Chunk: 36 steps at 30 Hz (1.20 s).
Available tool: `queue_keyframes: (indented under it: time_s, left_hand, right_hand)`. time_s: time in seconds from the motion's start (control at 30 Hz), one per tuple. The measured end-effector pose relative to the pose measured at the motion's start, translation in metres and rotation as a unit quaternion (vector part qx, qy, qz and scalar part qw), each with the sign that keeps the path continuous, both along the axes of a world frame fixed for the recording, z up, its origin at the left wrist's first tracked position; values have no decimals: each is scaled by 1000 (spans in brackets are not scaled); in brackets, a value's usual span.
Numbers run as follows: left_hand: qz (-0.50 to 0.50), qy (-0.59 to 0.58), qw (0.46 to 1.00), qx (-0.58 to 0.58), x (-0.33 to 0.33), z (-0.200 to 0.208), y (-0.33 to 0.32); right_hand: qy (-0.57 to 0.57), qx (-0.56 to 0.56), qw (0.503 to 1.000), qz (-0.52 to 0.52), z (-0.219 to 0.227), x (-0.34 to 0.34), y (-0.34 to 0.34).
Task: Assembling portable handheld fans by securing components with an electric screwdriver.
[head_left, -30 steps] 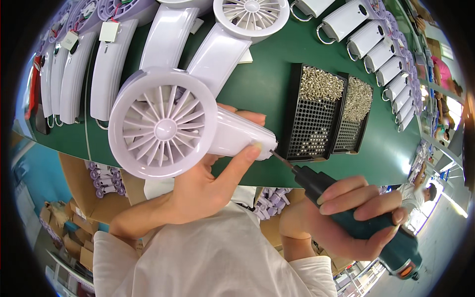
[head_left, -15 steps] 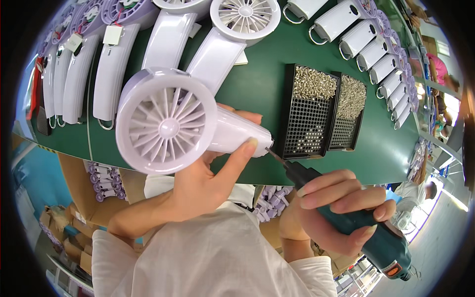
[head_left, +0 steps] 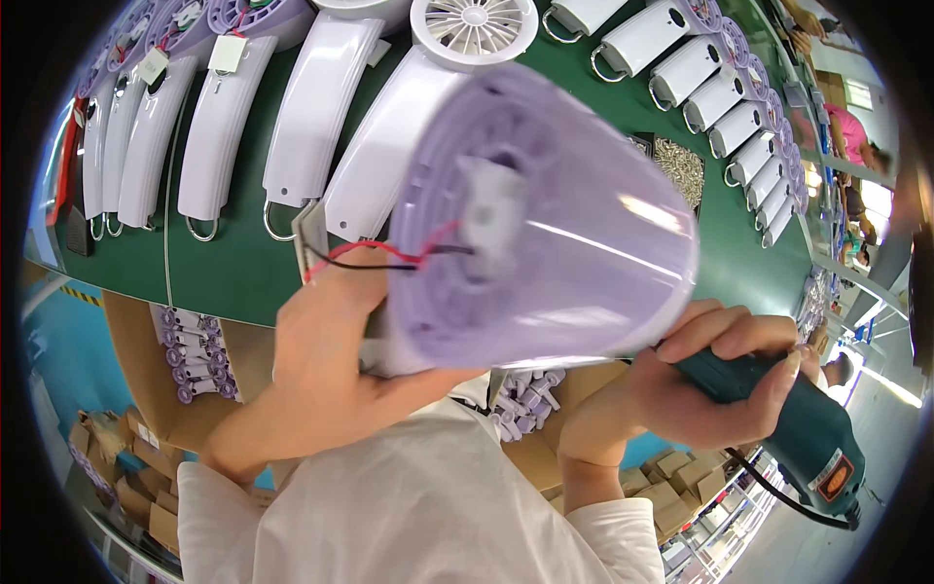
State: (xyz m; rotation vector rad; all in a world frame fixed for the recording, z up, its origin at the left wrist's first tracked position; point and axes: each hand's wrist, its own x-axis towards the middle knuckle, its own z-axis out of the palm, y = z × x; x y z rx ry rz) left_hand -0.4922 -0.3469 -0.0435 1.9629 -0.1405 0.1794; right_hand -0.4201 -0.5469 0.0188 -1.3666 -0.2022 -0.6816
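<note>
My left hand [head_left: 326, 360] is wrapped round a pale purple handheld fan [head_left: 603, 243], which is blurred and close to the camera. Its round head shows a white motor [head_left: 493, 209] at the centre, with red and black wires [head_left: 389, 258] running toward my left fingers. My right hand [head_left: 720, 380] is closed round a dark green electric screwdriver [head_left: 822, 448]. The screwdriver's tip is hidden behind the fan. My right fingertips are at the fan's lower right edge; I cannot tell whether they touch it.
Several white fan handles [head_left: 226, 136] lie in a row at the back left, with more handles [head_left: 715, 102] at the right. A screw tray [head_left: 678, 170] is partly hidden behind the fan. Cardboard boxes [head_left: 146, 375] with purple and white parts stand below the green table [head_left: 233, 282].
The fan has turned and come up toward the camera, so its motor and wires show instead of the white grille. The screwdriver has moved right, away from the handle end.
</note>
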Motion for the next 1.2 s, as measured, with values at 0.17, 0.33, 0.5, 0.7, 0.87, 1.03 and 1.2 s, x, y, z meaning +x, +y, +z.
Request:
queue_keyframes:
  time_s: [0.17,0.33,0.5,0.7,0.87,1.03,1.2]
  left_hand:
    - [-3,-32,998,49,-5,2,4]
    - [14,27,992,121,-10,7,3]
    - [28,57,982,176,-10,7,2]
    - [-37,-6,959,280,-5,9,-1]
    - [-60,-39,949,308,-1,7,4]
    - [-56,-63,943,322,0,2,4]
    - [-48,-66,947,311,1,3,5]
  right_hand:
    - [24,14,999,29,-6,4,1]
    - [37,-16,999,33,-3,7,1]
    - [38,-74,995,46,-4,5,8]
    - [-23,-26,998,47,16,-4,3]
    - [-45,-2,996,71,37,-12,28]
    - [-52,-17,983,174,40,-10,41]
    - [-23,-12,980,200,33,-10,45]
